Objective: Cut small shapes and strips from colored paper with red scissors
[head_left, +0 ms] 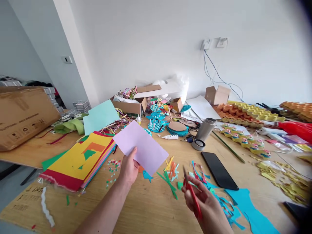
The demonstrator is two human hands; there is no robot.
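Above the counter (146, 217), in the head view, we see a lilac sheet (143, 146) raised before us. Our left grip (129, 167) pinches its near edge, thumb on top; our right grip (209, 204) grasps red-handled scissors (195, 198), blades pointing up and away, apart from the sheet. Whether our fingers pass fully through the loops, we cannot tell. As we judge it, careful handling means keeping the sheet taut, with the left thumb out of the blades' line. We do best to work deep in the blades and turn the paper rather than the wrist. Green strips (168, 185) and blue offcuts (253, 208) lie nearby; holding the sheet above them should prevent snagging. The black phone (219, 170) lies beyond the right grip.
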